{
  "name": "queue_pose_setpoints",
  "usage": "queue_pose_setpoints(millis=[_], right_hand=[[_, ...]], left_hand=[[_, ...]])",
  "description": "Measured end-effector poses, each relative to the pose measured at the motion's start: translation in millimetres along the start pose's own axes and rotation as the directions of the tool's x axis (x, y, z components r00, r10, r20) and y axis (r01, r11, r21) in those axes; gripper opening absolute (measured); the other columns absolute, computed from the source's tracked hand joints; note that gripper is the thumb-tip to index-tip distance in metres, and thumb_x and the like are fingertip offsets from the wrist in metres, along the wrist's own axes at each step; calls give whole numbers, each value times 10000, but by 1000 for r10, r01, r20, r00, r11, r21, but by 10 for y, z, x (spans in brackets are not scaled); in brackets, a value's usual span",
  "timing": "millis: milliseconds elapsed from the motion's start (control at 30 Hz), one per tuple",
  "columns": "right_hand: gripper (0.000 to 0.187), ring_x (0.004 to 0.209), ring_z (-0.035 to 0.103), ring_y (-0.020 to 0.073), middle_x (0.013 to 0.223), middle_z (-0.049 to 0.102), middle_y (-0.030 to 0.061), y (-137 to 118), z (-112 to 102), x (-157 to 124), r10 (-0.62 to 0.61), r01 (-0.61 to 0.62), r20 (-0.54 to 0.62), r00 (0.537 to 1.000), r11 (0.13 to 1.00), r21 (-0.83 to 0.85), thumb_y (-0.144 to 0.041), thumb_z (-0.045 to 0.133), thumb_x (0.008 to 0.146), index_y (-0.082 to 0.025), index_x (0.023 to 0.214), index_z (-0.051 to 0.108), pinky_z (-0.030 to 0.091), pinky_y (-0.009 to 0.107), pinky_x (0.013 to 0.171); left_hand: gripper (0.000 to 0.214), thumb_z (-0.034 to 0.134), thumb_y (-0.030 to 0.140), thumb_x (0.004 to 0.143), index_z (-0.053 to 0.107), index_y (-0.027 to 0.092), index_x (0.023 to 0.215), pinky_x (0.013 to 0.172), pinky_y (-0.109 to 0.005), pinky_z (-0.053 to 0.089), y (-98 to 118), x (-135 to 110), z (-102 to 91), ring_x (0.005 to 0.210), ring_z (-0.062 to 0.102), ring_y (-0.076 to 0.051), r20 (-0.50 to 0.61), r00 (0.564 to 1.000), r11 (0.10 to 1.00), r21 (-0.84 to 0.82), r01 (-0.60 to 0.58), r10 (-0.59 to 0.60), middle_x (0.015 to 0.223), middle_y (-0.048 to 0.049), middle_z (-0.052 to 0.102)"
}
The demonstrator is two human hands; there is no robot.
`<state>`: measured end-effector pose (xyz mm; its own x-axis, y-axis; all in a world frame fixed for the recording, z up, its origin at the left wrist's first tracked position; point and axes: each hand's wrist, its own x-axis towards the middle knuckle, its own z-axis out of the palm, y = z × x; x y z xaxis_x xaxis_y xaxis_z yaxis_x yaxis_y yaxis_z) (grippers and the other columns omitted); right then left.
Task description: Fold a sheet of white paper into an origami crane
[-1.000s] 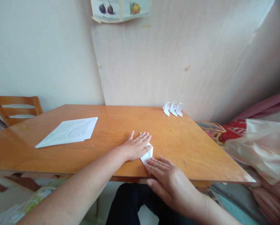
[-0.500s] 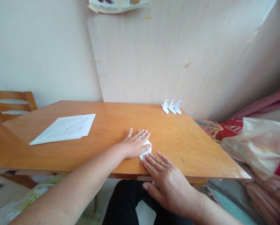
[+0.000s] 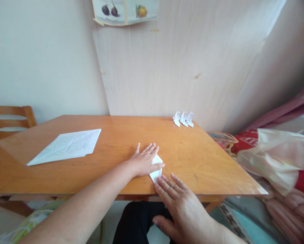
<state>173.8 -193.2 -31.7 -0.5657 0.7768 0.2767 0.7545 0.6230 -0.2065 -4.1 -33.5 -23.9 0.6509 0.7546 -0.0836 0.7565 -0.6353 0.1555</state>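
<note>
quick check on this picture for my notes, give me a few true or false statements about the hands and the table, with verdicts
1. The left hand has its thumb across the folded white paper. True.
2. The right hand grips a pen. False: it is open, its fingertips at the paper's near end.
3. Three small folded paper shapes stand near the far edge of the table. True.
4. The printed sheets lie to the right of both hands. False: they lie to the left.
</note>
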Motion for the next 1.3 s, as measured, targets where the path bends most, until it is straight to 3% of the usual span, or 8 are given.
queue_pose_setpoints(millis=[500,1000,1300], right_hand=[[717,1375,470,337,1472,482,183,135,124,-12,-92,92,-53,994,996,3,-415,663,842,-87,1459,503,300,533,1193],[699,1334,520,325,1443,513,171,246,196,3,-189,182,-106,976,981,-74,-491,614,889,-109,1464,504,294,507,1198],[680,1281,577,307,1400,564,144,292,293,14,-232,210,-213,949,970,-121,-545,595,903,-146,1449,528,324,489,1191]], left_hand=[[960,186,801,885,24,192,1608,1124,-715,-131,-110,106,-22,1532,-107,-343,19,994,994,9,110,-110,1662,-67,-23],[962,191,801,883,-7,203,1609,1118,-712,-140,-191,170,-62,1521,-140,-360,-8,983,982,26,185,-185,1664,-89,-9],[991,174,817,872,-10,181,1608,1099,-740,-134,-356,259,-66,1517,-141,-382,-30,977,976,51,211,-210,1662,-113,0]])
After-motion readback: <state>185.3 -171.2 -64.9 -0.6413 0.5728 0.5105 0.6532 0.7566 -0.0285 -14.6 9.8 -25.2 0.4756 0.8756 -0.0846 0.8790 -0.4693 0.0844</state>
